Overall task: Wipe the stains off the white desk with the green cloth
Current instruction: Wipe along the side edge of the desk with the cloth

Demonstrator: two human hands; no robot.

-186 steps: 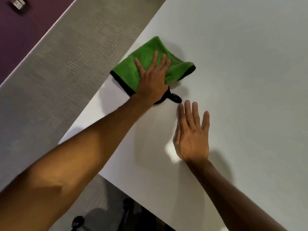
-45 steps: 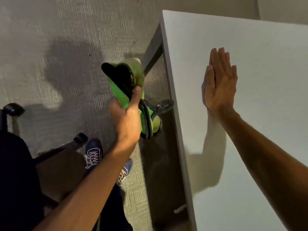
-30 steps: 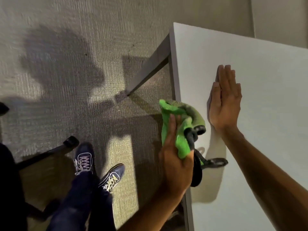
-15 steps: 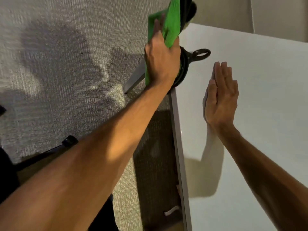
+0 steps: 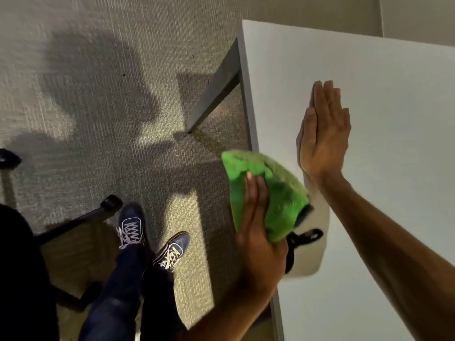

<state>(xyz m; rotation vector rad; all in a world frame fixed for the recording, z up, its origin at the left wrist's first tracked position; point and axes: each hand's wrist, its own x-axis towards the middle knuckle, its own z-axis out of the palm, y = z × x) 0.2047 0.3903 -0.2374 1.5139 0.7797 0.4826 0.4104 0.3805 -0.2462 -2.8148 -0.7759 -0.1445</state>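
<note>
The white desk (image 5: 384, 99) fills the right side of the head view, its left edge running down the middle. My left hand (image 5: 258, 239) grips the bunched green cloth (image 5: 278, 193) against that left edge; the cloth is blurred and folds over the edge. A black strap loop (image 5: 305, 236) hangs from the cloth over the desktop. My right hand (image 5: 322, 134) lies flat on the desktop, fingers together, just beyond the cloth and apart from it. No stain shows on the visible surface.
Grey carpet (image 5: 98, 94) lies left of the desk, with a dark desk leg (image 5: 214, 87) slanting down to it. My two dark sneakers (image 5: 150, 239) stand below. A black office chair base (image 5: 73, 217) sits at the lower left.
My left hand has swept the cloth from the desk's far corner back along the left edge toward me. My right hand has stayed flat on the desktop.
</note>
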